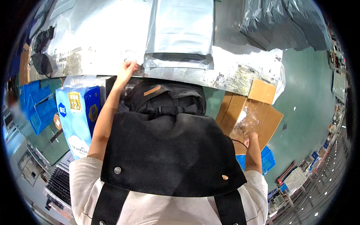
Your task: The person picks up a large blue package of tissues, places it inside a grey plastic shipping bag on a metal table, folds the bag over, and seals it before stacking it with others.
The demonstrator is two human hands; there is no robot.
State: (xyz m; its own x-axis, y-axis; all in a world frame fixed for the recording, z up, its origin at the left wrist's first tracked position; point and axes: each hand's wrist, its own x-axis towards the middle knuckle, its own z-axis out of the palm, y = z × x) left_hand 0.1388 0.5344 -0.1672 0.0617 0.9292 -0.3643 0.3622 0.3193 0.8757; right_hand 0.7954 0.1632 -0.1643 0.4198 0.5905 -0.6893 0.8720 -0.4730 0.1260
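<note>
My left hand [129,69] rests at the near edge of the metal table [101,56], its fingers loosely bent and slightly apart, with nothing visible in them. Just right of it lies a large grey plastic mailing bag [182,30], flat on the tabletop. Down on my right, my right hand [251,138] reaches into an open cardboard box [228,112]. Crumpled clear plastic [249,120] lies inside that box, just beyond the fingers. Those fingers are partly hidden, so their grip cannot be made out.
A stack of dark grey plastic bags [285,24] covers the table's far right. Under the table edge is a black backpack [168,97]. A blue-and-white paper pack [77,116] stands beside my left arm. Blue crates [37,105] sit farther left; another blue crate [267,160] is below the box.
</note>
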